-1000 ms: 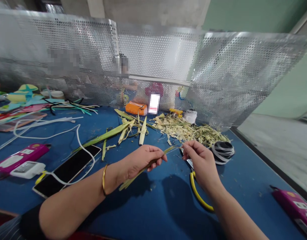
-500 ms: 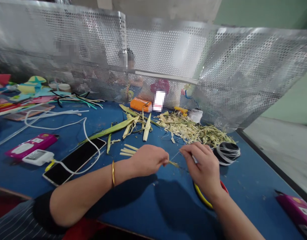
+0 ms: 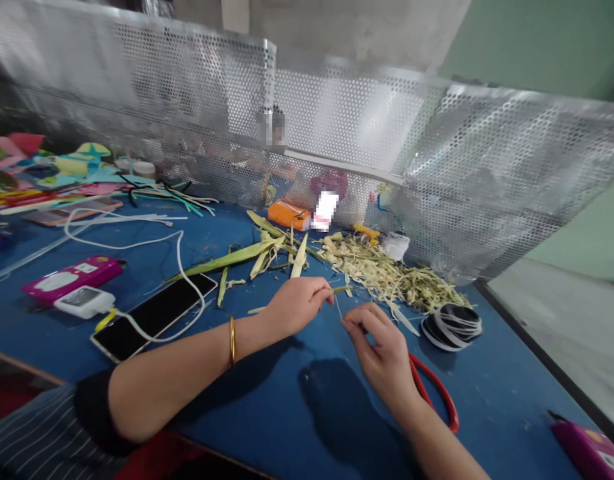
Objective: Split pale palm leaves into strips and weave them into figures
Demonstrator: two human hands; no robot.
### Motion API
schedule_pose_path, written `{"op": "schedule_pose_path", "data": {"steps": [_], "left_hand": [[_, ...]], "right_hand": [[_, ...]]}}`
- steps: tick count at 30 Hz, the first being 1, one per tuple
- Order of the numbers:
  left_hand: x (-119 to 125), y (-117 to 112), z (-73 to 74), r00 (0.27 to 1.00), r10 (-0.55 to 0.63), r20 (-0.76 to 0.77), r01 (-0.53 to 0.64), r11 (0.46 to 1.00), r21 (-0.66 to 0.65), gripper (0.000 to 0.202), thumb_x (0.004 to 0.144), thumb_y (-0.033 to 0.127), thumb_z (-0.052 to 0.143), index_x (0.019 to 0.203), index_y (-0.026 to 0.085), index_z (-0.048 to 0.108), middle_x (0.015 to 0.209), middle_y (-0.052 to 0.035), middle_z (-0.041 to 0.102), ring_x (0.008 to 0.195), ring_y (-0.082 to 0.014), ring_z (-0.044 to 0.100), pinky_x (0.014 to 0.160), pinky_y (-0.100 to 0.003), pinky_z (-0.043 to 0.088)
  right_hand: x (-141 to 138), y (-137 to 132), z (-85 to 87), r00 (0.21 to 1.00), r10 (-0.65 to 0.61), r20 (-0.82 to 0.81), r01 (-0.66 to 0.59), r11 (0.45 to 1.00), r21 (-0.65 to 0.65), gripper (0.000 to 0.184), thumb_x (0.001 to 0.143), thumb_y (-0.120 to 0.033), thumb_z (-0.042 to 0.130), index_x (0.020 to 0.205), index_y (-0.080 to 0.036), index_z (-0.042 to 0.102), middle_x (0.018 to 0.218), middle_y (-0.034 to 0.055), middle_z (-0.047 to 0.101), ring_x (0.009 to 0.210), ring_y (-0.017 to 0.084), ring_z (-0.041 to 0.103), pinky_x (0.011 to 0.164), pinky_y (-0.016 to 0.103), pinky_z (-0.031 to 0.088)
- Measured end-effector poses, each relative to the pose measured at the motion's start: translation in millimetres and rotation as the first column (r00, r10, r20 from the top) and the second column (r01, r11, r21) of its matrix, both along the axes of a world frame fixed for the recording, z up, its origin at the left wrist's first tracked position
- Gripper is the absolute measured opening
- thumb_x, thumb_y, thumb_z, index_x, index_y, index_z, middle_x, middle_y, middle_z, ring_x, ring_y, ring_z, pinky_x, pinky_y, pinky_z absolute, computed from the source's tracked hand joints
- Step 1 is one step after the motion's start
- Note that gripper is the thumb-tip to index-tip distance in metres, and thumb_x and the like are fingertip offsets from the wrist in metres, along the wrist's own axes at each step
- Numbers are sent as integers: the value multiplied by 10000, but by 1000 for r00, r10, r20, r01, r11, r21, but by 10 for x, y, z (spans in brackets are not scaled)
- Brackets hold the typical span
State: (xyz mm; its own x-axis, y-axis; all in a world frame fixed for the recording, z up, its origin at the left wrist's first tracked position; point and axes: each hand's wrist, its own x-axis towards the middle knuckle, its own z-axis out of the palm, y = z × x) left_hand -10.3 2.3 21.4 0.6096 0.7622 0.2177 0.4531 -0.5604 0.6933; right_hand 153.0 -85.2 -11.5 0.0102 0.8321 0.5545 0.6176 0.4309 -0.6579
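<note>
My left hand (image 3: 295, 305) is closed round a thin green-yellow leaf strip (image 3: 343, 289) whose tip pokes out to the right of the fingers. A little below and to the right, my right hand (image 3: 379, 347) pinches a fine fibre running down from that strip. A gold bangle (image 3: 232, 341) sits on my left wrist. Both hands hover just above the blue table (image 3: 287, 400). Red-handled pliers (image 3: 434, 390) lie under my right wrist, partly hidden.
A heap of shredded leaf scraps (image 3: 387, 277) and longer leaf pieces (image 3: 247, 253) lie behind my hands. A black-and-white wire coil (image 3: 453, 325), a phone (image 3: 154, 315) on a white cable, pink devices (image 3: 71, 277) and an orange box (image 3: 288, 215) surround them. A perforated metal screen (image 3: 437, 167) backs the table.
My right hand has dropped lower and toward me, drawing a fine fibre away from the strip. My left hand rose slightly. The camera has shifted, showing the pliers' red handle.
</note>
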Motion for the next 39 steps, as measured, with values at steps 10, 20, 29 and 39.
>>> {"op": "schedule_pose_path", "data": {"steps": [10, 20, 29, 39], "left_hand": [[52, -30, -172, 985, 0, -173, 41, 972, 229, 314, 950, 226, 374, 826, 190, 660, 831, -19, 688, 796, -170, 622, 704, -269, 413], [38, -141, -172, 787, -244, -567, 531, 736, 420, 134, 796, 92, 533, 837, 169, 635, 798, -41, 681, 722, -190, 632, 554, -267, 392], [-16, -140, -8, 759, -631, -160, 650, 724, 230, 213, 939, 149, 441, 832, 188, 621, 868, -4, 696, 849, -123, 632, 737, -190, 415], [-11, -111, 66, 881, -460, 113, 469, 880, -78, 259, 954, 235, 416, 868, 158, 649, 722, 10, 563, 683, -100, 513, 682, -203, 397]], "right_hand": [[-46, -38, -61, 989, 144, 36, -141, 988, -56, 168, 962, -161, 406, 853, -216, 521, 811, 17, 587, 754, 144, 556, 693, 252, 426], [105, -21, 93, 969, 179, -173, -224, 931, -288, 229, 947, -267, 454, 736, -197, 511, 669, -15, 496, 597, 110, 421, 560, 237, 316], [221, 119, 83, 501, 13, -865, -624, 698, -352, 242, 759, -305, 729, 680, -154, 558, 612, -21, 560, 422, 19, 224, 419, 187, 141], [256, 152, 23, 305, -94, -948, -682, 673, -286, 192, 710, -223, 765, 719, -155, 586, 571, -44, 548, 383, 0, 233, 394, 140, 251]]}}
